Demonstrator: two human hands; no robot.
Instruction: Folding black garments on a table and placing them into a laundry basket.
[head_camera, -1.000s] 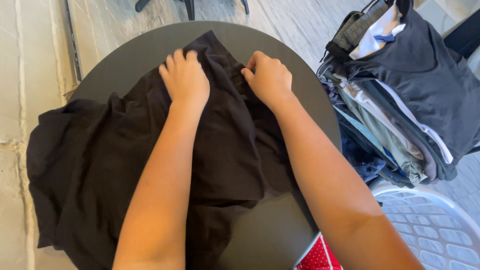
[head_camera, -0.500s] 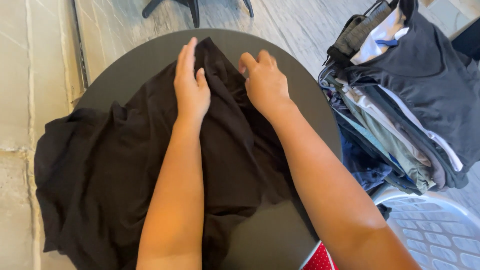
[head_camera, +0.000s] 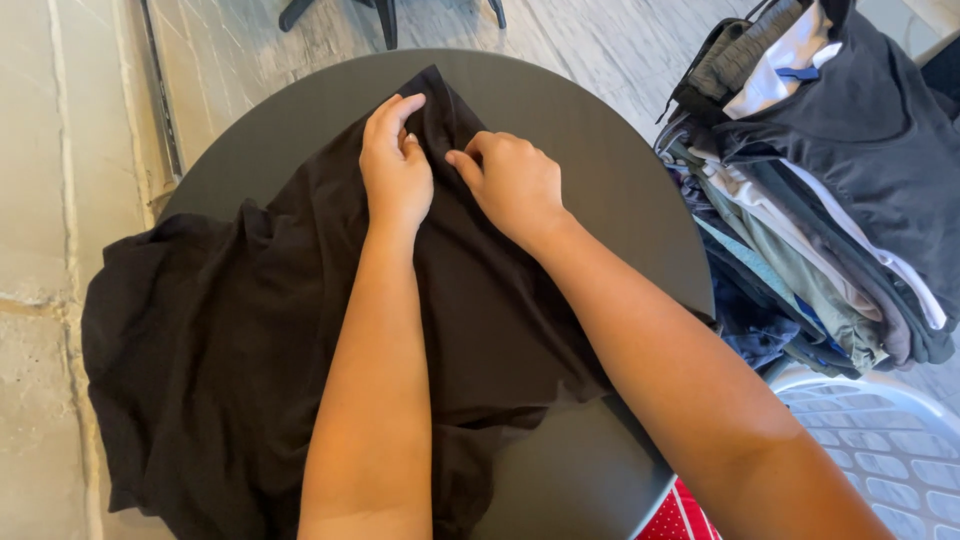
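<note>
A single head-worn camera looks steeply down from above and close in, over the person's forearms onto the round dark table (head_camera: 590, 130). The near edge of the view sits at the person's body; the far edge reaches the floor beyond the table. The view's right side takes in a stack of clothes (head_camera: 830, 180).

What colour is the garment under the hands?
Plain black garment, no pattern; the head view shows it.

A garment (head_camera: 250, 330) lies on a round table (head_camera: 600, 170), a clothes pile (head_camera: 830, 200) to its right.
</note>
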